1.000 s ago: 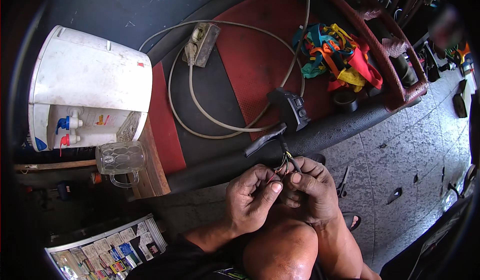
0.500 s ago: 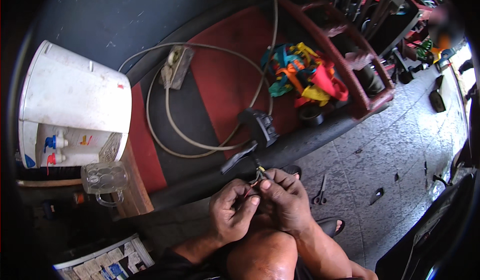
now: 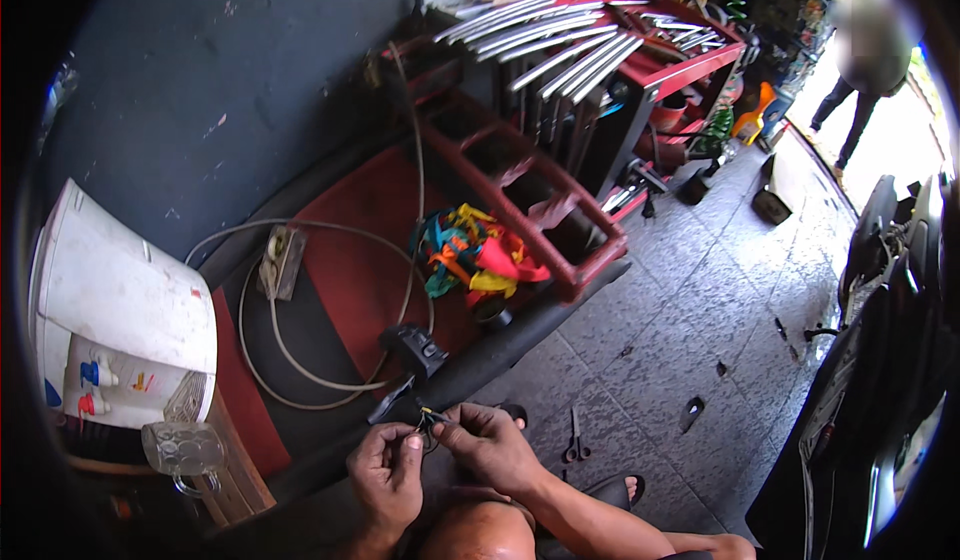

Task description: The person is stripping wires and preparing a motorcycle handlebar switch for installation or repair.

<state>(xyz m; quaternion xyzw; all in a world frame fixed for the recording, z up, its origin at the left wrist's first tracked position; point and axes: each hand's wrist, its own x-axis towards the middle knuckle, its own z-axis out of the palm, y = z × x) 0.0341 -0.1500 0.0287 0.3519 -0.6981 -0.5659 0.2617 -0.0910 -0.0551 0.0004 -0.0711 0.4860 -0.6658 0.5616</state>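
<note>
We pinch the thin wires [image 3: 428, 418] between both closed hands, left hand [image 3: 388, 470] at seven o'clock and right hand [image 3: 487, 444] at four, and should keep fingertips tight, steady over the knee.

The left hand [image 3: 388, 470] and right hand [image 3: 487, 447] meet over a small wire bundle [image 3: 430, 418]. Just behind it lies a handlebar switch unit [image 3: 415, 348] on the mat [image 3: 350, 260]. Scissors [image 3: 575, 440] lie on the floor [image 3: 680, 350] to the right; a glass mug [image 3: 183, 450] stands far left.
</note>
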